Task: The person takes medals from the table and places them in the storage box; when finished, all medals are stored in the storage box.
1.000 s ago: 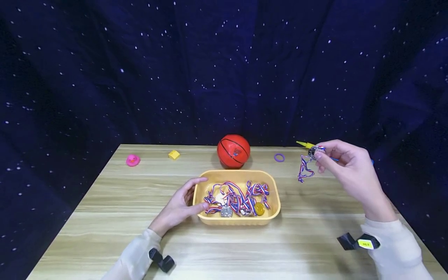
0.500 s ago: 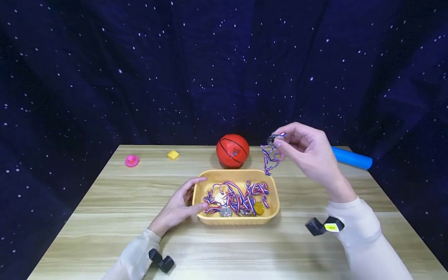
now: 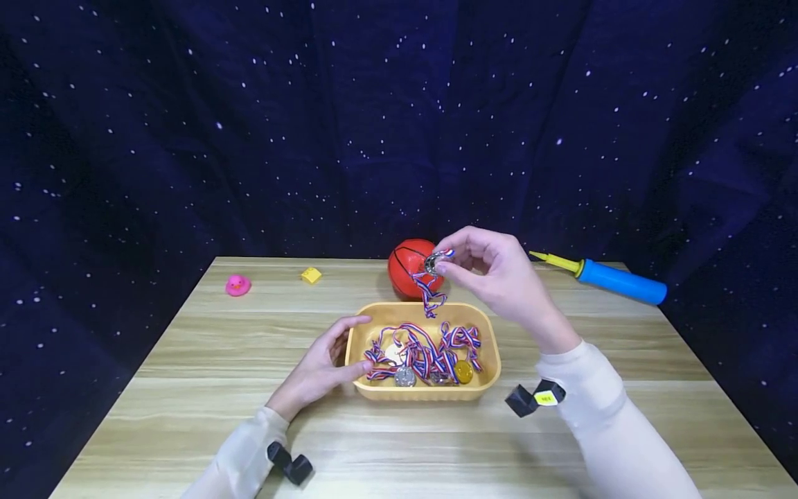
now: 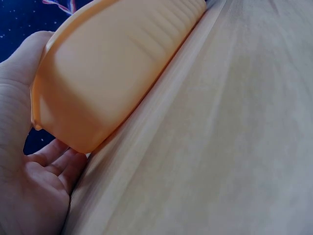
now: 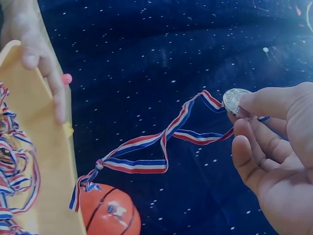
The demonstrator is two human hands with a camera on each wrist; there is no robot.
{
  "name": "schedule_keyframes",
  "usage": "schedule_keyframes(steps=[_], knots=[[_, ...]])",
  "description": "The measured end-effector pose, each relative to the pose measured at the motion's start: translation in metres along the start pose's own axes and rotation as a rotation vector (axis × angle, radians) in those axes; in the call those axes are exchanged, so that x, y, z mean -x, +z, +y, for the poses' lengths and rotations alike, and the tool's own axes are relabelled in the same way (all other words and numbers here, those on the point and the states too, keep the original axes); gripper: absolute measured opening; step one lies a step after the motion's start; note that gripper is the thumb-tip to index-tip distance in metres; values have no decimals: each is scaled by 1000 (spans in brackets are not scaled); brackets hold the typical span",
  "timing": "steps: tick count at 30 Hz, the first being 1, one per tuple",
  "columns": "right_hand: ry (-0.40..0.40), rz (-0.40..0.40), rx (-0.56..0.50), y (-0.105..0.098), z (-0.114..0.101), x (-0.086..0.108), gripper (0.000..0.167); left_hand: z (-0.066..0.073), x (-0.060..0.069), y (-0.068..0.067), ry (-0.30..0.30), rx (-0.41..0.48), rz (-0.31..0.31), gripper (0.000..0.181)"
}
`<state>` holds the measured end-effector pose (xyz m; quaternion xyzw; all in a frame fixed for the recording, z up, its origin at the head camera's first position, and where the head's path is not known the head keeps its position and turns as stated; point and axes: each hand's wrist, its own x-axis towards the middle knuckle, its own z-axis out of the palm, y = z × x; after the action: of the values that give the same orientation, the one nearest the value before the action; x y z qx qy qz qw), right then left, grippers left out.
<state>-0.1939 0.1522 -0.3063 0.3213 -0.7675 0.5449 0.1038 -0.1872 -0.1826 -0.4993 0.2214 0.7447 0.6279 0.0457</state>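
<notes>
In the head view my left hand (image 3: 318, 364) holds the left end of a yellow-orange plastic bin (image 3: 424, 394). The thumb lies over its rim, with the fingers along the outer wall. Inside lie several medals, among them a silver one (image 3: 405, 376) and a gold one (image 3: 463, 371), with tangled red-white-blue ribbons (image 3: 424, 353). Above the bin's far edge, my right hand (image 3: 505, 284) pinches a silver medal (image 5: 233, 100) between thumb and fingers. Its knotted striped ribbon (image 5: 142, 147) hangs loose over the bin's back rim.
Behind the bin sits a red ball (image 3: 405, 270) with basketball markings, partly covered by the held medal. A pink rubber duck (image 3: 237, 285) and a yellow block (image 3: 311, 275) stand back left. A blue hand pump (image 3: 623, 281) lies back right on the wooden table (image 3: 399, 450).
My right hand has carried the medal leftward from the table's right side to above the bin's back edge. The pump has come into full view. My left hand stays on the bin.
</notes>
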Motion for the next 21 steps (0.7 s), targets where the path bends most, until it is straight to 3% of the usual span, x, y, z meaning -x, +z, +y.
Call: schedule_keyframes(steps=[11,21], knots=[[121,-130,25,13,27,15,17,2,1,1,-19,-7,5,78],[228,-178,22,25,51,26,15,3,1,1,-26,-11,11,77]])
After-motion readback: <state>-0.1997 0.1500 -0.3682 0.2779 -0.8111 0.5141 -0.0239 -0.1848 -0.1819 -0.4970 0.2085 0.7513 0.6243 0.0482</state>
